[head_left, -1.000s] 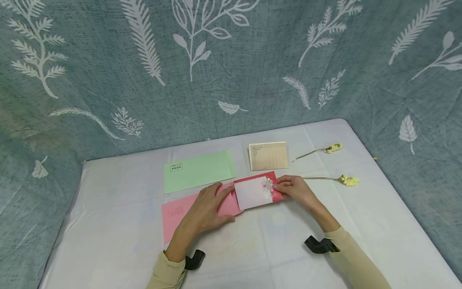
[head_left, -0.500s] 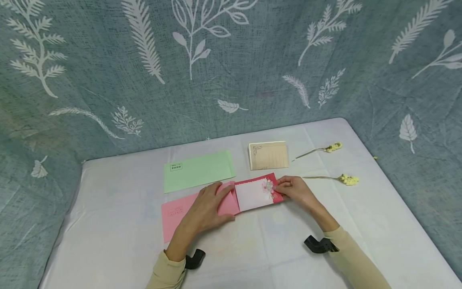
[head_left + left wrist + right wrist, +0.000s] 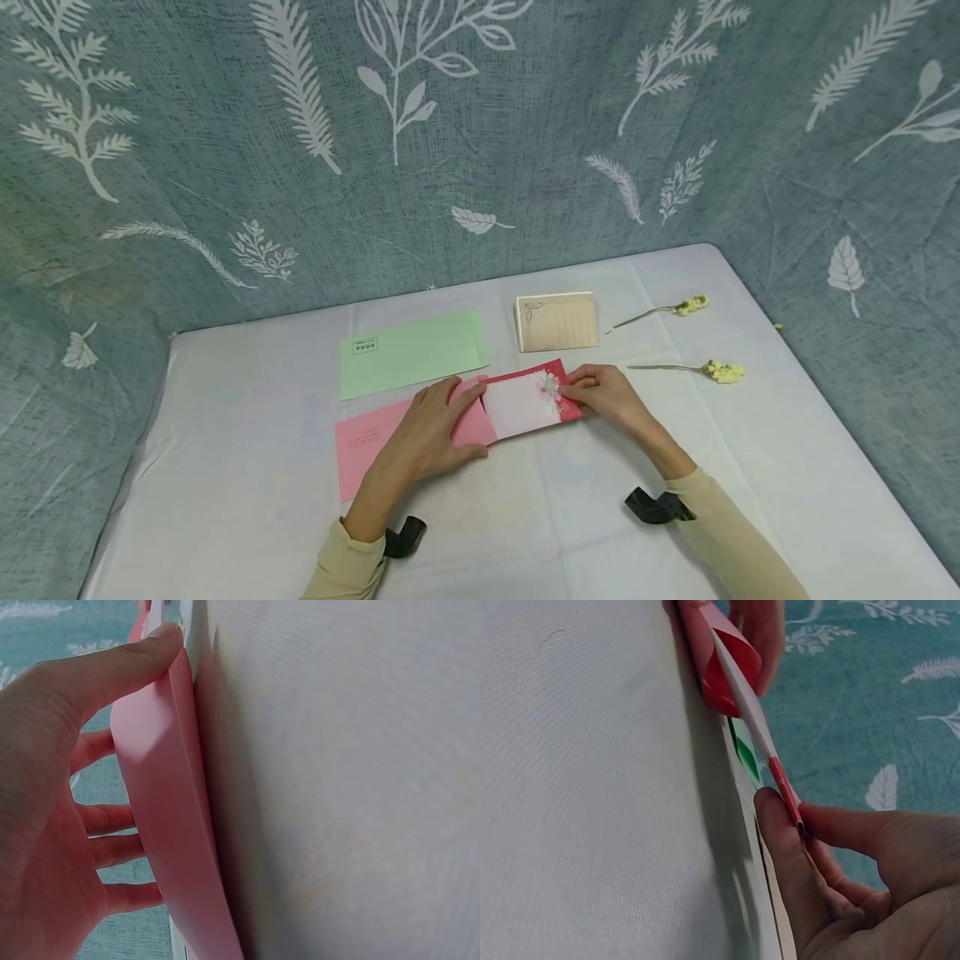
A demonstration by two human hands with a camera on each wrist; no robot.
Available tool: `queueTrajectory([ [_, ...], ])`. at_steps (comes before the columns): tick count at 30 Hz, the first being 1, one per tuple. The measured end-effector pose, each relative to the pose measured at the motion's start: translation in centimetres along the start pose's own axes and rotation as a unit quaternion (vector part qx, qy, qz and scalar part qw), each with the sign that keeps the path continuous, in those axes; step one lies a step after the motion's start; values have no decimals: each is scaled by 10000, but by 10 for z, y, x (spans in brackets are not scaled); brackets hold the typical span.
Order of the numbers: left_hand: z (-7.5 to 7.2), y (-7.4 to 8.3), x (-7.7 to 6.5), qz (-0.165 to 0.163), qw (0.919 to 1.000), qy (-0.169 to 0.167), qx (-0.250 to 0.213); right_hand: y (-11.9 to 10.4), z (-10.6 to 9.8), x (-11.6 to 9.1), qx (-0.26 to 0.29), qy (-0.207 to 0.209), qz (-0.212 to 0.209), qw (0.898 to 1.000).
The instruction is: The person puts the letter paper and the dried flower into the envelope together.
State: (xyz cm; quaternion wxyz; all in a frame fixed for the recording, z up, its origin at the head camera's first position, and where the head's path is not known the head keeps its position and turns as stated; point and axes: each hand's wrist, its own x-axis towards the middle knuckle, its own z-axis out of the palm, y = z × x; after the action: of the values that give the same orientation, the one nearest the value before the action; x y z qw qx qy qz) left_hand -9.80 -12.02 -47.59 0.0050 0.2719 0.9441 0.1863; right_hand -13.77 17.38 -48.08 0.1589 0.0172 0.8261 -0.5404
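White tablecloth (image 3: 225, 467): left hand (image 3: 423, 433) holds pink envelope (image 3: 367, 446) open, right hand (image 3: 607, 393) pinches red card (image 3: 525, 404); green envelope (image 3: 411, 354) behind.

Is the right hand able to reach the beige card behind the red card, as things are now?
Probably yes. The beige card lies uncovered just beyond the right hand, with nothing between them, but this hand is pinching the red card and would have to release it first.

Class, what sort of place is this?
Probably a staged craft or letter-writing table: a white-covered table, a leaf-print backdrop cloth behind it, envelopes like the green envelope, and dried flower sprigs.
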Motion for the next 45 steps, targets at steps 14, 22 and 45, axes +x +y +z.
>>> queueTrajectory([
  [14,0,0,2,-33,10000,-38,-51,-3,2,1,-71,-14,142,9999],
  [22,-1,1,3,-56,9999,-82,-80,-5,6,2,-35,-62,72,9999],
  [45,-1,1,5,-93,9998,-179,-58,-10,18,5,-167,-507,-283,9982],
])
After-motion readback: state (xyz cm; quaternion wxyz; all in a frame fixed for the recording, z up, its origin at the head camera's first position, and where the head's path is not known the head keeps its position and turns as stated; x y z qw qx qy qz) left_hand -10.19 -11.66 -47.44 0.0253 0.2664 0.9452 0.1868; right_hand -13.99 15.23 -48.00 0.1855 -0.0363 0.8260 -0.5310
